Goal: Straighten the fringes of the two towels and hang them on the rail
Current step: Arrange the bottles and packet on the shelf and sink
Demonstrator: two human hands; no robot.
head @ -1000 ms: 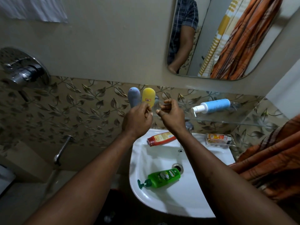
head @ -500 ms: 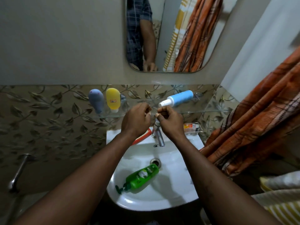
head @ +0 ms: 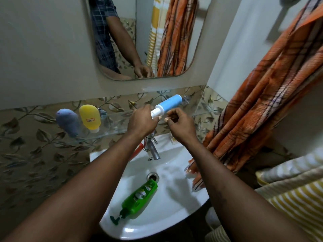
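Note:
An orange plaid towel (head: 271, 88) hangs in folds down the right side, and its lower end reaches the sink's right rim. A yellow-and-white striped towel (head: 297, 194) lies bunched at the lower right. Both of my hands are raised over the sink, close together and apart from either towel. My left hand (head: 142, 122) has its fingertips pinched together in front of a blue bottle's white cap. My right hand (head: 180, 124) is curled with thumb and fingers closed. I see nothing clear in either hand. No rail is clearly visible.
Below my arms is a white sink (head: 166, 215) with a green pump bottle (head: 139, 196) lying in it and a steel tap (head: 153, 149). A glass shelf (head: 111, 131) holds grey, yellow (head: 90, 117) and blue (head: 170, 102) bottles. Above the shelf hangs a mirror (head: 143, 32).
The view has swung to the right, bringing the orange and striped towels into sight. My hands have stayed raised and close together, with their fingers closed.

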